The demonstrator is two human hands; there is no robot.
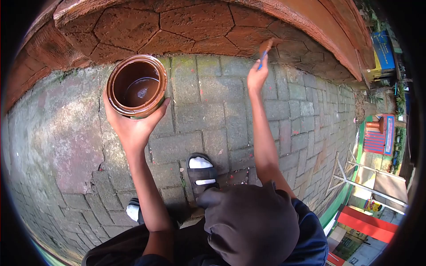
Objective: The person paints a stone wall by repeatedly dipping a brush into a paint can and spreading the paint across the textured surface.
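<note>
My left hand is wrapped round an open paint can from below. Brown-red paint coats its rim, and a pool of it shows inside. Farther right, my right hand grips a paintbrush by its blue handle. The brush's bristles, coated reddish brown, are at the lower part of a low wall and seem to touch it. That wall has a pattern of many-sided stone shapes and is brown-red, with duller, greyer patches to the right of the brush.
Grey paving blocks spotted with red drips run along the wall. Below are my sandalled foot and a dark cloth-covered rounded shape. At right stand a metal frame, a red panel and a blue sign.
</note>
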